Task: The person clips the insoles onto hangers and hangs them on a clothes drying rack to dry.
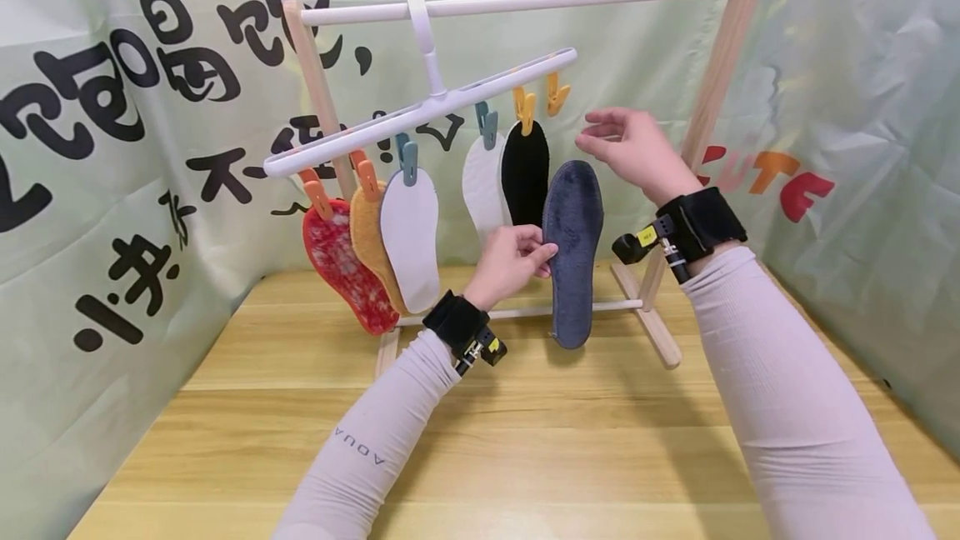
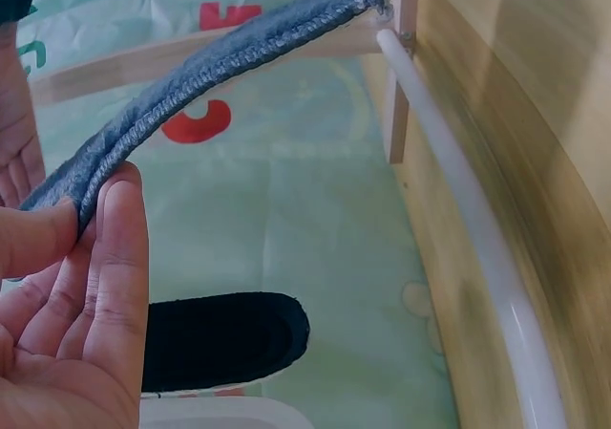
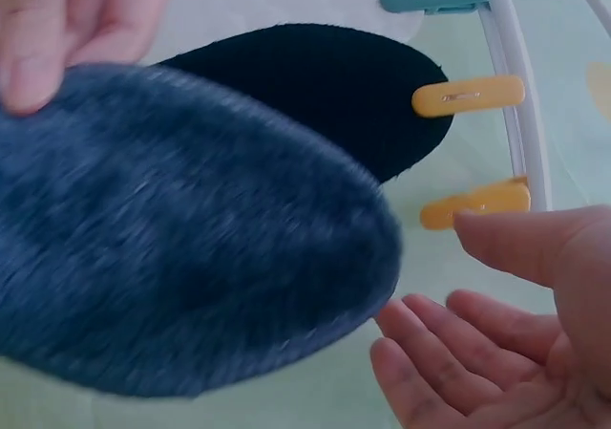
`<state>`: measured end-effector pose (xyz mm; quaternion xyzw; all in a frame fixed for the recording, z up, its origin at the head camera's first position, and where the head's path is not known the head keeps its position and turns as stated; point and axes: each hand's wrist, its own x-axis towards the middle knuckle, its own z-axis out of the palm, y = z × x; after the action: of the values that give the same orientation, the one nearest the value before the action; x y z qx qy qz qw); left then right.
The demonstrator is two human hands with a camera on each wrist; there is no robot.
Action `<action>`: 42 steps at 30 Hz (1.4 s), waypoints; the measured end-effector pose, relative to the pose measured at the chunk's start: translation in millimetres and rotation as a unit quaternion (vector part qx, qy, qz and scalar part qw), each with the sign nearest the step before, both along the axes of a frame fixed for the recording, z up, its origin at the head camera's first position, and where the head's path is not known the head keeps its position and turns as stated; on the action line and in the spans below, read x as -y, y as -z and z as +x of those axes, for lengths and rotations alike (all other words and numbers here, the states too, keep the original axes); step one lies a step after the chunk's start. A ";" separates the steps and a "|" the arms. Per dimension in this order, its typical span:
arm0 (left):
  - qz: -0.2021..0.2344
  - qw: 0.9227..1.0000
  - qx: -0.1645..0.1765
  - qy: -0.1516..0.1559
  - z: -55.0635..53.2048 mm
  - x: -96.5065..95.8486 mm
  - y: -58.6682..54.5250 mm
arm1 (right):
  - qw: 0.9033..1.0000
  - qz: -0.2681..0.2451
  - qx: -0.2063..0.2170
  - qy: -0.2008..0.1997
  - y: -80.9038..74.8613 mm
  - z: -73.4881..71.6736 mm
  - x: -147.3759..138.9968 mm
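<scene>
A fuzzy dark grey-blue insole (image 1: 573,257) hangs upright in the air, its left edge pinched between the thumb and fingers of my left hand (image 1: 510,263). The left wrist view shows that insole (image 2: 229,61) edge-on, with its stitched rim. My right hand (image 1: 633,148) holds nothing; its fingers are spread apart, up and right of the insole's top. A free yellow clip (image 1: 557,96) dangles at the hanger's right end, left of that hand. Beside it another yellow clip (image 1: 524,111) grips a black insole (image 1: 527,173), partly behind the grey-blue one.
A white hanger (image 1: 435,107) tilts from a wooden-sided rack's white bar (image 1: 525,2). Its other clips hold a white textured insole (image 1: 483,182), a smooth white insole (image 1: 411,240), a tan insole (image 1: 367,232) and a red insole (image 1: 347,265). The wooden table (image 1: 525,457) lies below.
</scene>
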<state>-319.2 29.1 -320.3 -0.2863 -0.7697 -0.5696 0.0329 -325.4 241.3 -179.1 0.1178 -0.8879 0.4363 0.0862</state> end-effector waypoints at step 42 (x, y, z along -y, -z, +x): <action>0.015 1.000 0.011 0.003 0.6 6.3 -3.7 | 0.993 -0.109 -0.017 -0.030 -21.6 -11.7 30.2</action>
<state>-318.6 22.8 -316.6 -0.2821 -0.7603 -0.5846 0.0273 -337.1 211.2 -157.5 0.1421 -0.8292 0.5312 0.1007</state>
